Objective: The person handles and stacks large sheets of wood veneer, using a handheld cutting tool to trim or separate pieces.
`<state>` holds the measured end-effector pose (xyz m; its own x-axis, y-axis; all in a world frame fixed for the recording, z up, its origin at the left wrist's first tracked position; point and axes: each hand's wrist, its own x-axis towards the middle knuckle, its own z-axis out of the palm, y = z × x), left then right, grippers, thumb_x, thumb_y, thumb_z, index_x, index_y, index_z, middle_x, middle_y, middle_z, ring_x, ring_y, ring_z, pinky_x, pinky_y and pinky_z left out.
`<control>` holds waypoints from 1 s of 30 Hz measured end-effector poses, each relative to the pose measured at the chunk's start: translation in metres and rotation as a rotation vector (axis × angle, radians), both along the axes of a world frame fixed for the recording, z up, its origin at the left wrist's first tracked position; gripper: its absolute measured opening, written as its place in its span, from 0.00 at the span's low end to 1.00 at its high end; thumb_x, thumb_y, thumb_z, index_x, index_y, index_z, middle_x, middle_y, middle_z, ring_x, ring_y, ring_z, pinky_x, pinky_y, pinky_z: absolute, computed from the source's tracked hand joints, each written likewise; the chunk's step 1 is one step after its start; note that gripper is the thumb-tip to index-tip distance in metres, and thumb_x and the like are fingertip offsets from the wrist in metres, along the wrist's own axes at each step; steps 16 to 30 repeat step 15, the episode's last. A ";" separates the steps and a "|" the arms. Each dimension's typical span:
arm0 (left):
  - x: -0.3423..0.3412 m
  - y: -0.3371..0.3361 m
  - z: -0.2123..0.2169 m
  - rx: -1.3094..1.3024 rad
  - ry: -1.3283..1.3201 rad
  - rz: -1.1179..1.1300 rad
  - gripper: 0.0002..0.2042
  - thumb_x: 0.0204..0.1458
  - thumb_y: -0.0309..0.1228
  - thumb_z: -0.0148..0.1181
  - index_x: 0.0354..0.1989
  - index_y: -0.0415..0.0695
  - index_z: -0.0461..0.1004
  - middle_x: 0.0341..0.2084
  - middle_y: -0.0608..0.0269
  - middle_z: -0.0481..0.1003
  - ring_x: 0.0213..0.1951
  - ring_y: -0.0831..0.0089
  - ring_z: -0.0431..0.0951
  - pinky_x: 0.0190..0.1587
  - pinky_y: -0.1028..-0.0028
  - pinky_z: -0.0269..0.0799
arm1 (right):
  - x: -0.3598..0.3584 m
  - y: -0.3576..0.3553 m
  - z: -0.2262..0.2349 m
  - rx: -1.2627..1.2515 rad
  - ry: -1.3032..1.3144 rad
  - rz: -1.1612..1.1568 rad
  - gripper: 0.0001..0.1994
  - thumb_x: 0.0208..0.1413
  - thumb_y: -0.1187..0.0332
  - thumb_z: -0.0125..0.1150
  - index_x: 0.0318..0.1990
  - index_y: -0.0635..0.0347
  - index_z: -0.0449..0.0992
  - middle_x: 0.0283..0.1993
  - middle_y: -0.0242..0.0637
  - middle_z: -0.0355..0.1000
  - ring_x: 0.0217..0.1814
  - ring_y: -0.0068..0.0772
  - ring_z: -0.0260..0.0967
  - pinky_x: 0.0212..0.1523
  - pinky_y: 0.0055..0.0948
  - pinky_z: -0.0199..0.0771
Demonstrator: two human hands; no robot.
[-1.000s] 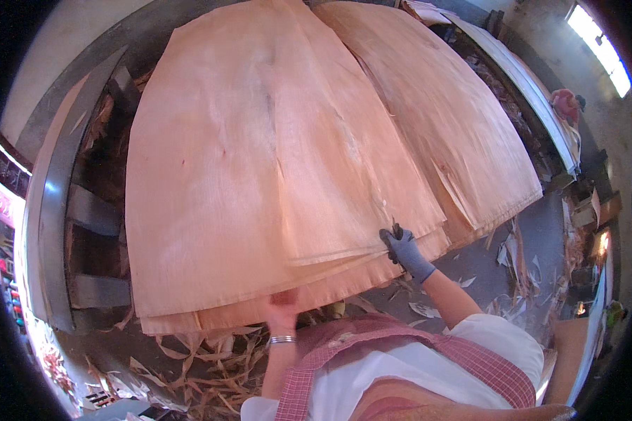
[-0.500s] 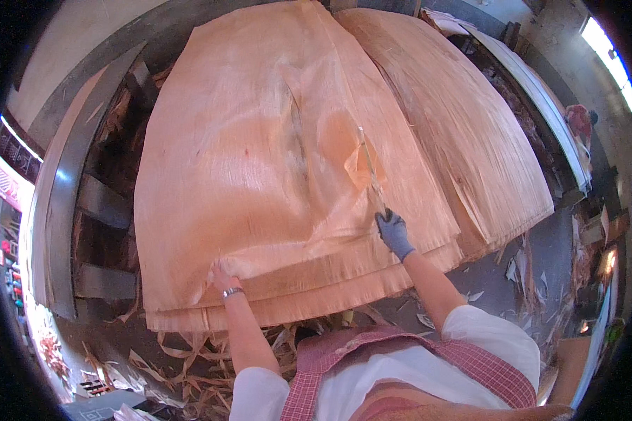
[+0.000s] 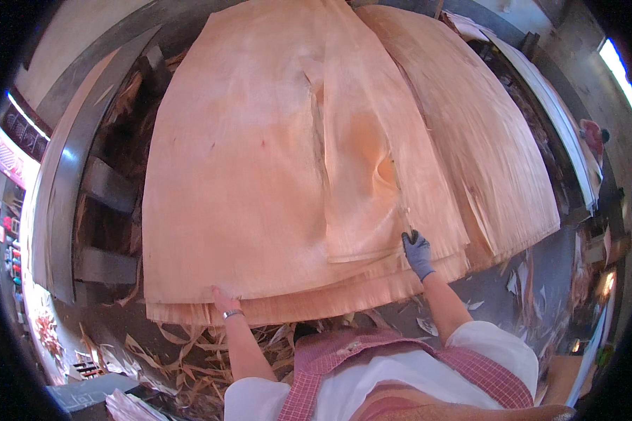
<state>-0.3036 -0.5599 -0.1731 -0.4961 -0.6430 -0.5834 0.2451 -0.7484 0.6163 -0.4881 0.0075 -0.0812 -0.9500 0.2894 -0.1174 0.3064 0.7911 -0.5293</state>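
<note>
Veneer fills most of my view: a tall stack of thin wooden veneer sheets [image 3: 260, 210], pale orange, lying on a work surface in front of me, with a second stack [image 3: 484, 154] just beside it on my right. My left hand [image 3: 221, 300], bare with a bracelet [image 3: 232, 313] at the wrist, is at the near left edge of the stack, fingers tucked against the lip of the top sheets; I cannot tell whether they are pinching the edge or only pressing on it. My right hand [image 3: 418, 251], in a grey glove, is at the near right side, fingers closed on the edge of the top sheet [image 3: 372, 175], which is split lengthwise and buckled upward into a fold just above that hand. The lower sheets stick out beyond the upper ones along the near edge. Below the stack, wood scraps and torn strips [image 3: 182, 351] litter the floor between my arms and to my left. A dark metal frame [image 3: 98, 189] runs along the left side of the stack.
</note>
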 end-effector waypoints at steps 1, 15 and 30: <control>0.003 -0.025 -0.022 -0.018 0.010 0.038 0.22 0.63 0.39 0.39 0.59 0.36 0.61 0.58 0.55 0.65 0.58 0.59 0.65 0.58 0.58 0.67 | -0.007 -0.012 0.005 0.002 -0.008 0.030 0.21 0.54 0.51 0.58 0.40 0.63 0.76 0.37 0.53 0.75 0.40 0.52 0.74 0.40 0.42 0.73; -0.032 0.006 0.002 -0.350 -0.523 -0.109 0.21 0.61 0.39 0.42 0.59 0.40 0.62 0.56 0.46 0.65 0.58 0.50 0.65 0.58 0.49 0.63 | 0.013 -0.013 -0.037 0.061 -0.038 -0.063 0.22 0.54 0.47 0.57 0.42 0.59 0.75 0.37 0.53 0.75 0.41 0.52 0.74 0.44 0.47 0.71; -0.032 0.006 0.002 -0.350 -0.523 -0.109 0.21 0.61 0.39 0.42 0.59 0.40 0.62 0.56 0.46 0.65 0.58 0.50 0.65 0.58 0.49 0.63 | 0.013 -0.013 -0.037 0.061 -0.038 -0.063 0.22 0.54 0.47 0.57 0.42 0.59 0.75 0.37 0.53 0.75 0.41 0.52 0.74 0.44 0.47 0.71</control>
